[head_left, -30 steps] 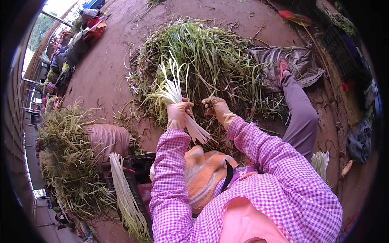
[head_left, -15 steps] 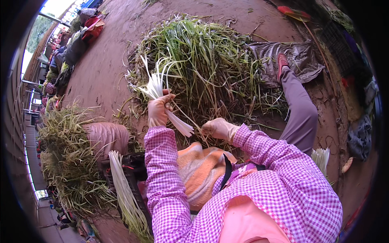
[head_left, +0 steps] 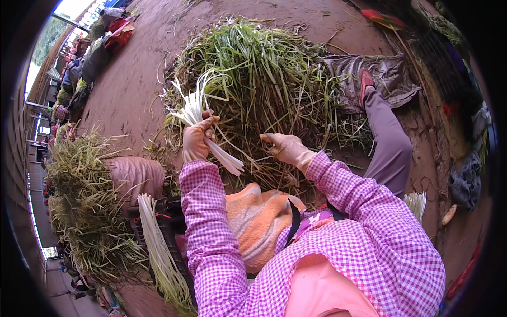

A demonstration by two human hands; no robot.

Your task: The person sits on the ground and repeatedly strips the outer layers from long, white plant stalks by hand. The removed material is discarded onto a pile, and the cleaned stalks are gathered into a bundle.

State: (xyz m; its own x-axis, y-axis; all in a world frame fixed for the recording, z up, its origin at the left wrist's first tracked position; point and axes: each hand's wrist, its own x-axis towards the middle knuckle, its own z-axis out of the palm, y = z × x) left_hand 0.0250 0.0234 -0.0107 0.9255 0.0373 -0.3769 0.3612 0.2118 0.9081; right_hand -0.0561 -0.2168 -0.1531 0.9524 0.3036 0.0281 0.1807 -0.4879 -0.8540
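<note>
My left hand, in a thin pale glove, is closed around a bunch of long white stalks. Their loose ends fan out above the fist, and the bundled ends stick out below it. My right hand, gloved too, hovers to the right of the bunch, apart from it. Its index finger and thumb reach out to the left, and nothing is plainly seen in it. Just beyond both hands lies a large heap of green leafy stalks, with browned, trimmed-looking litter along its near side.
An orange towel covers my lap. At my left, cleaned white stalks lie over a dark crate, beside another stalk heap and a pink wrapped bundle. A grey sheet lies under my foot. White stalks stand at right.
My left hand has shifted slightly left with the white bunch. The right hand has risen away from low beside the bunch, its pinch loosening and fingers stretching out.
</note>
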